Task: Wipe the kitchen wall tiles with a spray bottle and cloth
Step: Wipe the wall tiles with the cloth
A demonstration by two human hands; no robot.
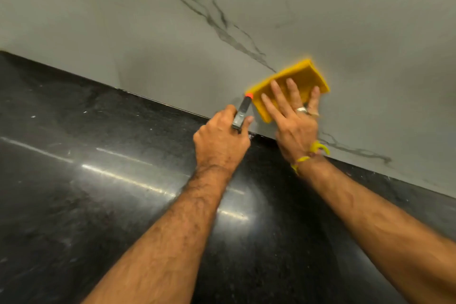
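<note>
1. Cloth (293, 84): yellow, folded into a flat rectangle, pressed on the wall (172, 32) just above the counter (74, 180).
2. Right hand (294, 118) lies flat on the cloth with fingers spread and straight; rings show on two fingers, and a yellow thread circles the wrist.
3. Left hand (219, 140) is clenched around the bottle (243, 113), mostly hidden; only its dark grey head with an orange nozzle tip shows, just beside the cloth's left corner.
4. Wall is pale grey with dark veins; the counter is glossy black.
</note>
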